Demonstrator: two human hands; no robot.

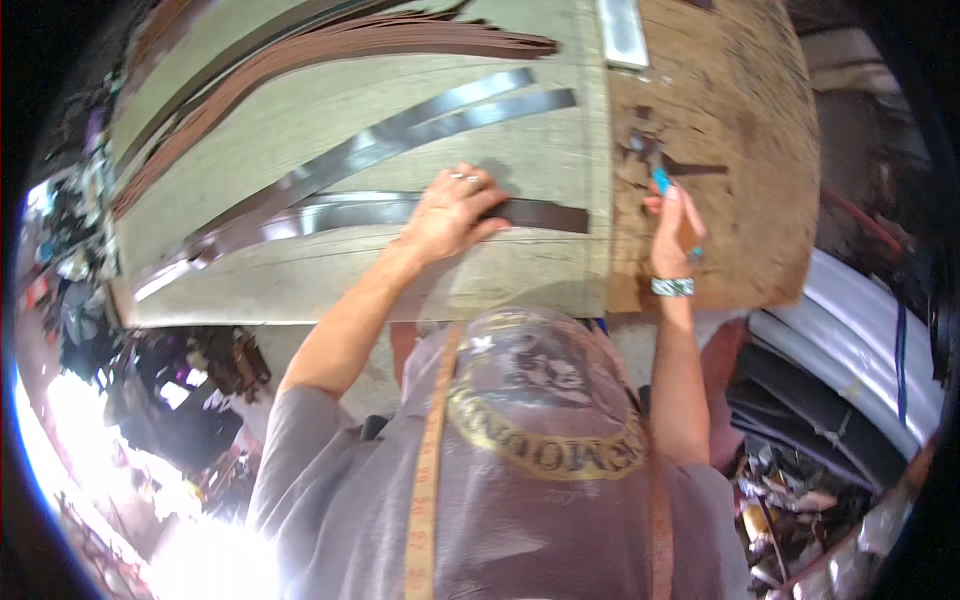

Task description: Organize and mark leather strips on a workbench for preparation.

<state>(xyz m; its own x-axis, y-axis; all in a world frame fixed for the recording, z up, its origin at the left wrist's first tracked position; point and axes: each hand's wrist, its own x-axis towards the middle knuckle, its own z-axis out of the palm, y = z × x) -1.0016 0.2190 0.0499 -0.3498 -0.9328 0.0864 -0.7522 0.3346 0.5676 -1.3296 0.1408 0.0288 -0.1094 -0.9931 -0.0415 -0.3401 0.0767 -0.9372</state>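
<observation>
My left hand (454, 214), with rings on its fingers, presses down on a dark brown strap (551, 215), apparently leather, lying across the pale table mat. Its thumb lies along the near edge of the strap and the fingers are bent over the top. In my right hand (673, 229) is a slim tool, perhaps a cutting knife (661, 180), with a teal part near my fingertips. The tool's front end points away from me, over dark scraps (643, 142) on the wooden board; its tip is too blurred to make out.
Two shiny dark straps (442, 112) fan out beyond my left hand. A stack of brown strips (420, 37) lies farther back. The wooden board (757, 247) bears a thin dark offcut (701, 169) and a pale metallic block (624, 34). Large rolls (862, 337) stand at the right.
</observation>
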